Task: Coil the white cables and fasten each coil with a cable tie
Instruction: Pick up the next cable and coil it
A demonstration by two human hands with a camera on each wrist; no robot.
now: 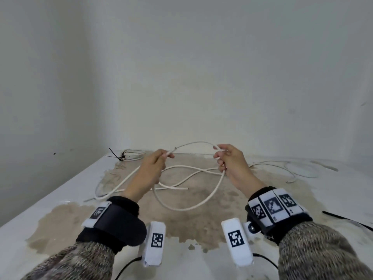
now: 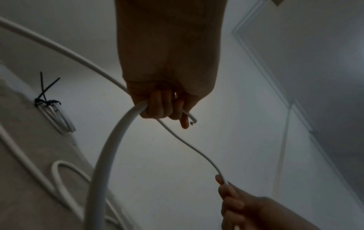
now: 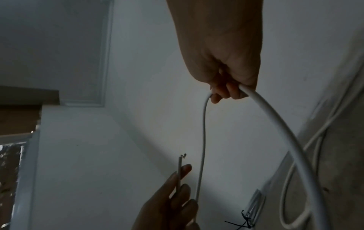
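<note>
A white tabletop [image 1: 50, 199] is seen, its middle covered by a large brownish, blotchy stain [image 1: 201, 209]. Behind the tabletop a plain pale wall [image 1: 201, 67] is met, joined at the left by a second wall at a corner [image 1: 85, 77]. Above the tabletop, white moulded panel frames [image 3: 104, 62] are shown in dim, greyish light.

Hidden inside both fists: stretches of cable [image 1: 193, 143]. Cut off at right edge: loose tie [image 1: 349, 220].
</note>
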